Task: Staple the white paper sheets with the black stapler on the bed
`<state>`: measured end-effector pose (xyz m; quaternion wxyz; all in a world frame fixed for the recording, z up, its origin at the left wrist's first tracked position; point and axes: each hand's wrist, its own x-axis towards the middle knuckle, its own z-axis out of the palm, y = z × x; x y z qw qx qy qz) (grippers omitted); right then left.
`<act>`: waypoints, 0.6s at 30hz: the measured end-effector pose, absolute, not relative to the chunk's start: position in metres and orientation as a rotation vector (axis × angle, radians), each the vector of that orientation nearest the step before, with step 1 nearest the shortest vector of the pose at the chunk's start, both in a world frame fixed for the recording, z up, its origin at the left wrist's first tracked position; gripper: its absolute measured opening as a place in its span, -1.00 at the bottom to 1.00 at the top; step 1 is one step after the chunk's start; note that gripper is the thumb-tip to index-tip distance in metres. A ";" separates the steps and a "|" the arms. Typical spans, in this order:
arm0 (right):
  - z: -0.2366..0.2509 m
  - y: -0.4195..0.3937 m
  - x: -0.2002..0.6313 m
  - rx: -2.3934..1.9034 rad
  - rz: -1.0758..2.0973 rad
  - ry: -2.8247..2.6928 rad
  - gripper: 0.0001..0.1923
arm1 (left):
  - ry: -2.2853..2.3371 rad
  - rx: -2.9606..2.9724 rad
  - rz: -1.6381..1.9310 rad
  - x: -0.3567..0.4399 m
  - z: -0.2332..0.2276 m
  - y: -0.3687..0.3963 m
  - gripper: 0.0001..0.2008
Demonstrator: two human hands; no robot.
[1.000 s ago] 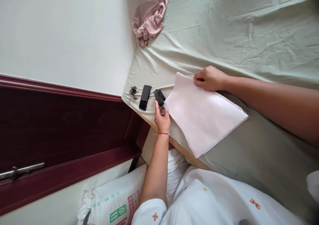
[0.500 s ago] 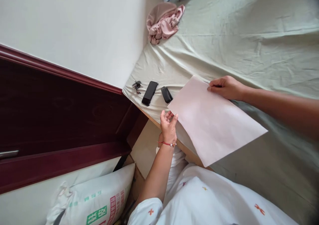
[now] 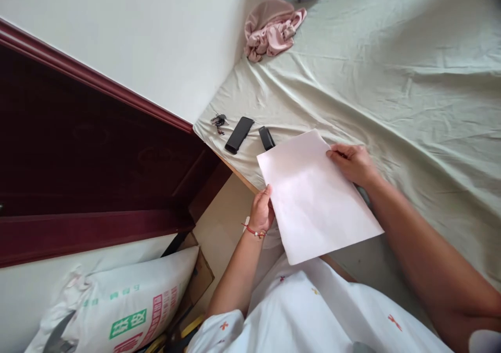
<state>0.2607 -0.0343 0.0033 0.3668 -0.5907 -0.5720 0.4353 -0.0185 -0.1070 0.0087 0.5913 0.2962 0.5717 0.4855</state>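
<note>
Now we hold the paper (image 3: 317, 196) over the bed (image 3: 410, 82) edge | left hand (image 3: 261, 212) pinches its 9 o'clock edge | right hand (image 3: 352, 162) pinches the 2 o'clock corner | long axis runs 11 to 5 | both touching.

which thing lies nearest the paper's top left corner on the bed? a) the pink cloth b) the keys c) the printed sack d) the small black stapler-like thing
d: the small black stapler-like thing sits just beside the paper, which both hands hold.
</note>
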 end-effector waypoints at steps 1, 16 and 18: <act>0.003 -0.033 0.257 -1.507 1.119 -1.508 -0.71 | 1.377 0.694 1.132 -0.020 0.004 -0.109 -0.53; -0.008 -0.045 0.264 -1.552 1.113 -1.492 -0.77 | 1.513 0.728 1.446 -0.003 -0.017 -0.088 -0.53; -0.005 -0.047 0.265 -1.580 1.058 -1.534 -0.80 | 1.520 0.777 1.397 -0.008 -0.019 -0.087 -0.54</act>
